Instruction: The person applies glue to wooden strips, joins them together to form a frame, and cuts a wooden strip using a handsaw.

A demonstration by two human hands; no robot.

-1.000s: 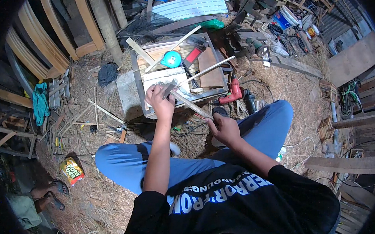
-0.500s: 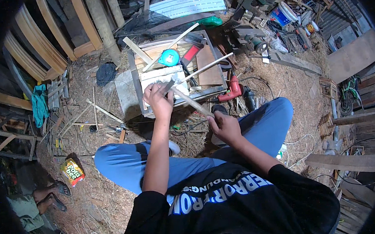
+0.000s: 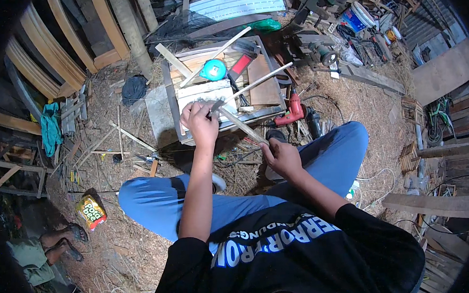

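Observation:
My right hand (image 3: pixel 282 158) is wrapped round the lower end of a hammer's wooden handle (image 3: pixel 244 127). The dark hammer head (image 3: pixel 215 107) is right beside the fingers of my left hand (image 3: pixel 201 125). Those fingers are bent and pressed together over a white block (image 3: pixel 188 97) on the low work box; whatever they pinch is too small to make out. A thin wooden strip (image 3: pixel 262 80) slants up to the right from near the hammer head. Behind the block sit a turquoise tape measure (image 3: pixel 213 70) and a red and black tool (image 3: pixel 240 65).
The wooden work box (image 3: pixel 168 91) stands before my crossed legs. A red power drill (image 3: pixel 295 110) and its cord lie to its right. Wood scraps (image 3: pixel 132 137) and a snack bag (image 3: pixel 91 211) are on the left floor. Another person's feet (image 3: pixel 73 241) show at lower left.
The hammer head has shifted slightly at my left fingers, and its handle looks sharper now. Both hands keep nearly the same places; the whole view has moved a little.

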